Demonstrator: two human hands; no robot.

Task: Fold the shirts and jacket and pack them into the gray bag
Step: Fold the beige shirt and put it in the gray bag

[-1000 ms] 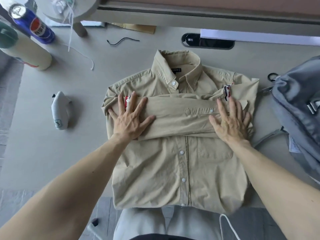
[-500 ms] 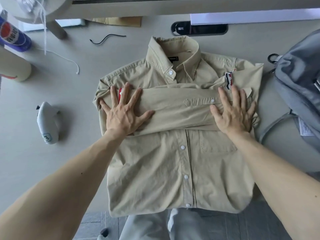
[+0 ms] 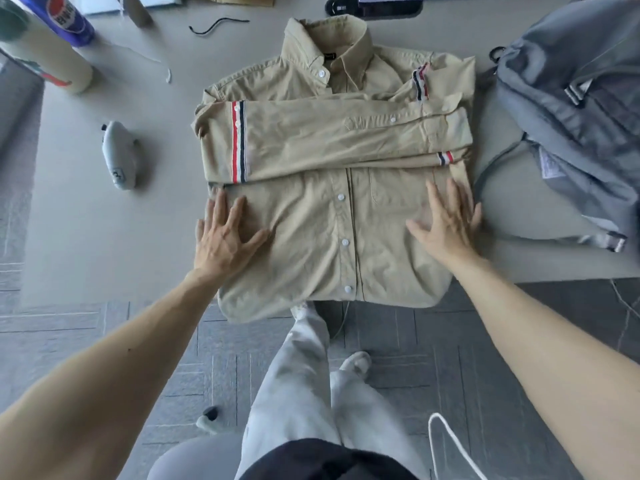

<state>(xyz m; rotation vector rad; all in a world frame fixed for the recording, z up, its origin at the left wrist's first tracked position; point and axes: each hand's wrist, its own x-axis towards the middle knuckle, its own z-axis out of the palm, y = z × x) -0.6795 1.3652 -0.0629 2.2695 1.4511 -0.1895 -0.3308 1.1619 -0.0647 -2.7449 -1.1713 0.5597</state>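
Note:
A tan button-up shirt point(image 3: 311, 220) lies face up on the grey table, collar away from me, both sleeves folded across its chest, with red, white and navy stripes showing on the cuffs. Its hem hangs slightly over the table's near edge. My left hand point(image 3: 225, 233) lies flat with spread fingers on the shirt's lower left side. My right hand point(image 3: 446, 223) lies flat on the lower right side, below the pocket. The gray bag point(image 3: 581, 109) lies to the right of the shirt, straps trailing toward it.
A small white device point(image 3: 119, 157) lies left of the shirt. A blue can point(image 3: 65, 15) and a cream bottle point(image 3: 45, 57) sit at the far left. A black cord point(image 3: 214, 26) lies beyond the collar. The table's near edge point(image 3: 554, 277) runs below my hands.
Both hands have slid from the folded sleeves down toward me onto the shirt's lower body. The striped cuffs are now uncovered.

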